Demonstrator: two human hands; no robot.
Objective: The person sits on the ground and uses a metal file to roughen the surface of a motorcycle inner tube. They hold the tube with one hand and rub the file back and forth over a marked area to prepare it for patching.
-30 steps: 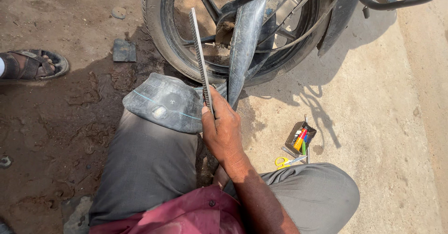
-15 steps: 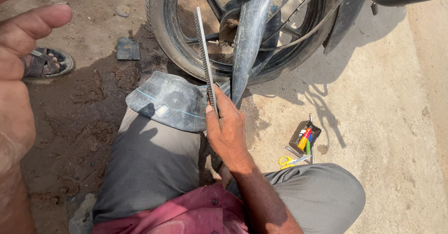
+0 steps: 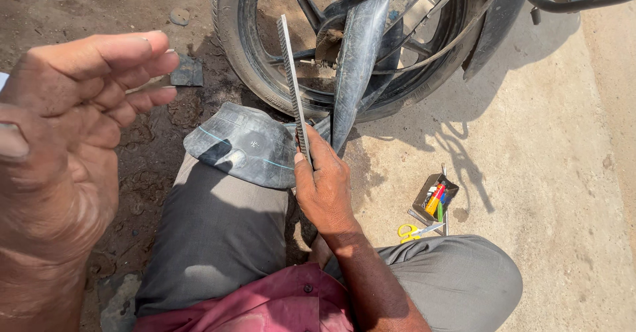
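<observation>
Dusty ground, part dark earth and part pale concrete, lies under a person who sits with grey trousers beside a motorcycle wheel. On the knee nearest this wheel rests a black inner tube, pulled out of the tyre and spread flat, with a thin light line across it. The right hand grasps a long metal rasp by its lower end; the rasp points up toward the wheel and does not touch the rubber now. The left hand is raised, fingers loose and holding nothing. Judging from this, the roughening seems only begun; no patch is visible. Right of the wheel, near the other knee, lie yellow scissors and a small box with coloured sticks.
</observation>
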